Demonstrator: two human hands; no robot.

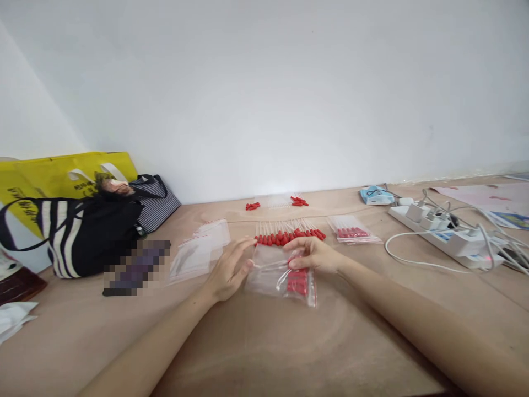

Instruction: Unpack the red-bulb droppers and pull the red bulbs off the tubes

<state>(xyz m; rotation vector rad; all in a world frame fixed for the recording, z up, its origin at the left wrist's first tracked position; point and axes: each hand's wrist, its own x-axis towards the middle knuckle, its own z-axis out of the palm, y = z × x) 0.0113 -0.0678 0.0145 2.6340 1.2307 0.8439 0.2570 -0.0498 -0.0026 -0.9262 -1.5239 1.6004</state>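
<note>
A clear zip bag holding red-tipped white sticks lies on the brown table in front of me. My left hand rests at the bag's left edge, fingers stretched flat and pressing on the plastic. My right hand sits on the bag's upper right part, fingers curled and pinching the plastic near the red tips inside. Just behind the hands lies a row of several loose red-tipped sticks, fanned out with tips toward me.
Empty clear bags lie to the left, a filled bag to the right, more sticks by the wall. A striped black bag and yellow bag stand far left. A power strip with chargers and cables sits right.
</note>
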